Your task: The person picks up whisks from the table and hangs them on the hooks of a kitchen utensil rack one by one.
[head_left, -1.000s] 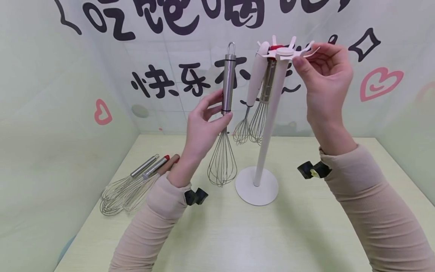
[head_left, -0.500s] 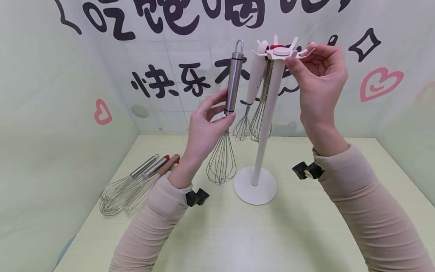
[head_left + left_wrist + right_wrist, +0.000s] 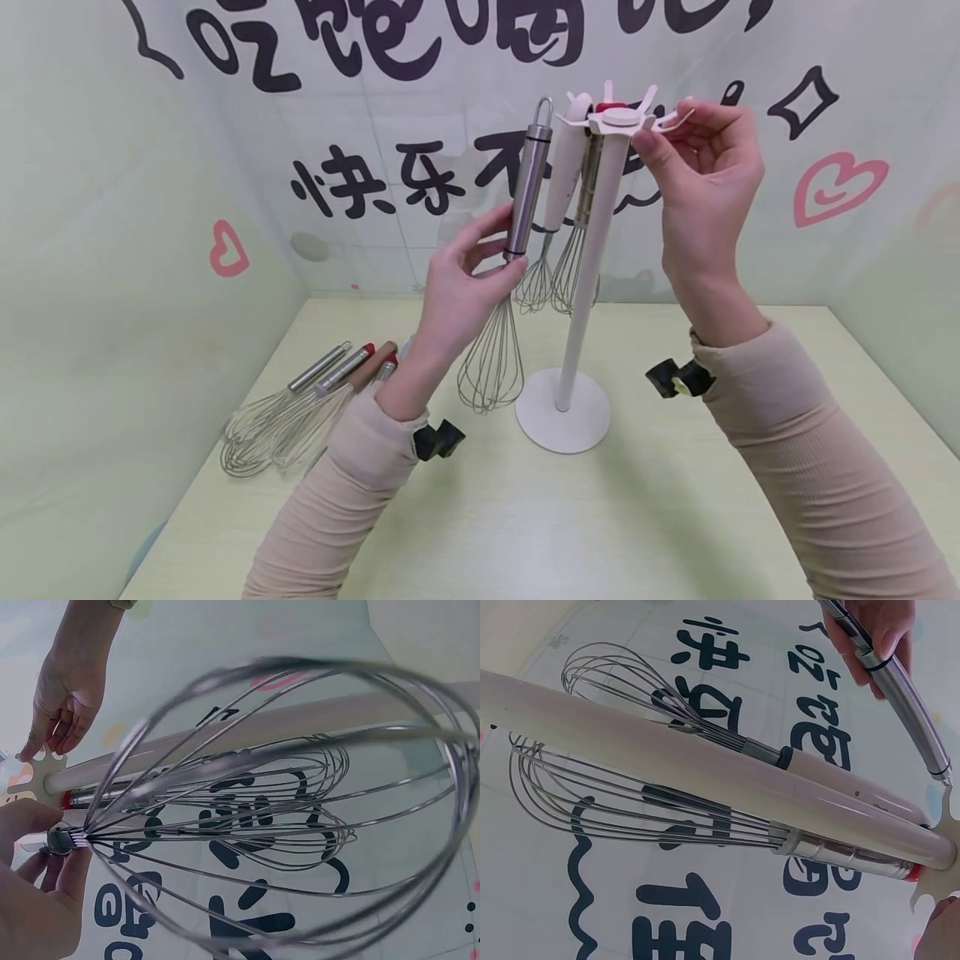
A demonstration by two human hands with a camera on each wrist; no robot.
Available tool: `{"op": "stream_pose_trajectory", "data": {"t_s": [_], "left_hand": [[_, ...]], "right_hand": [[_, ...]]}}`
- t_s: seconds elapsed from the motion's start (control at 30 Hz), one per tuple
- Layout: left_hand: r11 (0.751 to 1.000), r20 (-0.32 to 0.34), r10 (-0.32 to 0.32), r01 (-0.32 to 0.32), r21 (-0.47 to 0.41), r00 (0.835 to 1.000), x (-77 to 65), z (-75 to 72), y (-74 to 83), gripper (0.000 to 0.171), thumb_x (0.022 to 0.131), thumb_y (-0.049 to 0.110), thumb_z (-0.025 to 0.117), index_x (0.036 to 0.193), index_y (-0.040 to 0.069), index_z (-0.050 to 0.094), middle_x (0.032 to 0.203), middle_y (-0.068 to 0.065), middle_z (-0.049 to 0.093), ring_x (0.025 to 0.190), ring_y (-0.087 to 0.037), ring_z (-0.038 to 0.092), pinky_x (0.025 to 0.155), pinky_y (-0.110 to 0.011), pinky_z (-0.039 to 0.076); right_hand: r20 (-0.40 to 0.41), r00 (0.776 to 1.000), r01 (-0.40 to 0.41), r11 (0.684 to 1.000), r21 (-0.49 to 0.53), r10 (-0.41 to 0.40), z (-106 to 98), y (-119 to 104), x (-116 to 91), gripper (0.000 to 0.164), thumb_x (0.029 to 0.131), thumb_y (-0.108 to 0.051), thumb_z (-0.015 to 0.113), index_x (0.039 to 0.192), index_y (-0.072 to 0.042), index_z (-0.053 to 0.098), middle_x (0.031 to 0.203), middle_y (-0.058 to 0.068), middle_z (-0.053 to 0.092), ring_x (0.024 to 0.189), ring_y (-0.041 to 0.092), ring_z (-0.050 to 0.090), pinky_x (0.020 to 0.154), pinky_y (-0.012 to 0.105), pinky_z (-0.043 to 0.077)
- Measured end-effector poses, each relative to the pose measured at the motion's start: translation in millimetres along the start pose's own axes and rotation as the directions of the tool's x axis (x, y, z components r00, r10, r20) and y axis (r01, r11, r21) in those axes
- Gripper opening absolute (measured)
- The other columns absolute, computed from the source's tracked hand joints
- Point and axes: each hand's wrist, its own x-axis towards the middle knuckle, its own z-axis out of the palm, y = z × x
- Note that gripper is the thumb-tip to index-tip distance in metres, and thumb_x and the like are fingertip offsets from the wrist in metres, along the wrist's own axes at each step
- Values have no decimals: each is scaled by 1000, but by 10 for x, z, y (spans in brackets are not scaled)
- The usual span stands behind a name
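My left hand grips a steel whisk near the bottom of its handle. The whisk is upright, its top leaning right, and its wire loop stands close to the left hooks of a white rack. Whether loop and hook touch I cannot tell. With thumb and fingers, my right hand pinches a hook on the rack's right side. On the rack's far side hang a white-handled whisk and a steel whisk with a red end. The rack tops a white pole on a round base.
Several whisks lie side by side on the table at the left, partly behind my left forearm. A backdrop with black lettering and pink hearts stands behind the table, with pale walls at both sides.
My left hand has moved slightly right with the whisk, whose top now tilts toward the rack. The rack top and my right hand have shifted a little left.
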Motion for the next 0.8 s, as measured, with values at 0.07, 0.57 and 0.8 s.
{"op": "stream_pose_trajectory", "data": {"t_s": [0.07,0.57,0.8], "left_hand": [[1000,5,-2,2,-3,1000,-3,12,-6,57,82,-10,63,136,2,50,132,-16,55,114,-27,60,91,-28,56],[1000,39,-1,1,-11,999,-5,68,-16,56,81,-11,62,135,1,51,133,-16,55,115,-28,60,91,-27,56],[1000,54,-9,10,-12,999,-9,112,-44,56,81,-12,62,135,0,51,134,-16,54,115,-31,60,92,-29,56]], "right_hand": [[2,1000,0,1000,2,0,-6,2,5,35,68,6,80,94,-1,57,88,7,59,83,16,56,76,19,50],[10,1000,6,1000,-19,-6,-22,18,5,35,70,6,79,96,-2,58,89,6,60,84,16,57,78,19,51],[37,997,67,996,-65,-64,-27,42,4,31,73,5,77,95,-5,58,90,6,59,86,18,57,79,21,50]]}}
